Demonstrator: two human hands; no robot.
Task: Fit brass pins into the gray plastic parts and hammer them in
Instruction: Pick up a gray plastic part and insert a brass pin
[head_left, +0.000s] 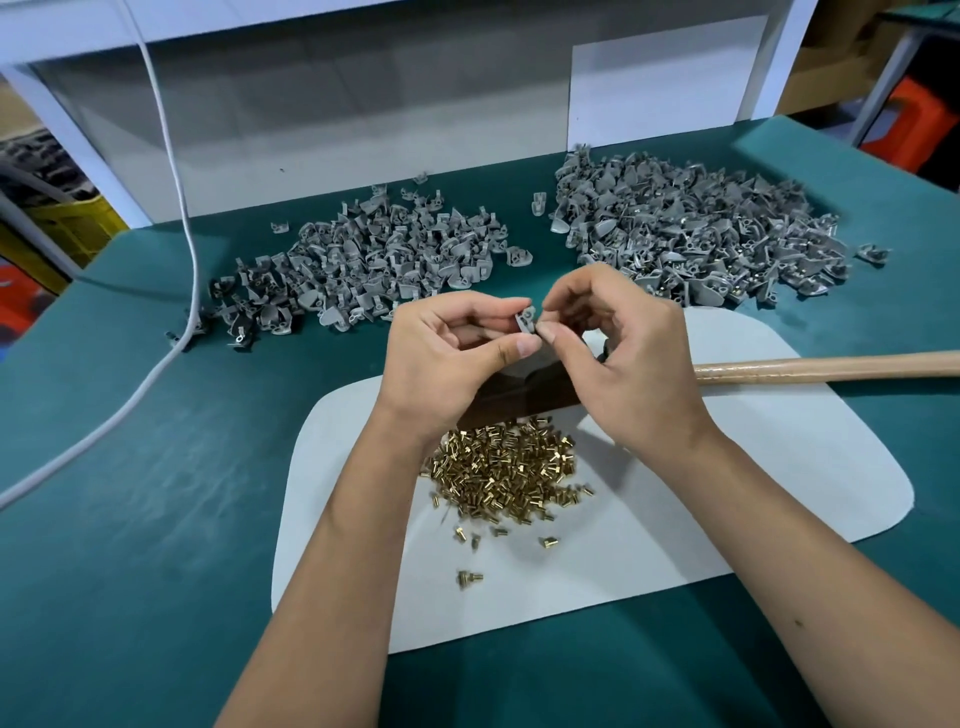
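Left hand (447, 338) pinches one gray plastic part (525, 319); right hand (618, 343) pinches at it, its pin hidden; upper-right pile (691, 228) shows brass, seemingly done; upper-left pile (363, 265) remains.

A workbench covered in a dark green mat (156, 519) fills the view. Behind the mat stands a pale gray back panel (363, 104) in a white frame (67, 140). A white cable (171, 156) hangs before the panel onto the mat. Left of the panel sits a yellow crate (72, 228); right of it, an orange stool (914, 124) and cardboard boxes (836, 57).
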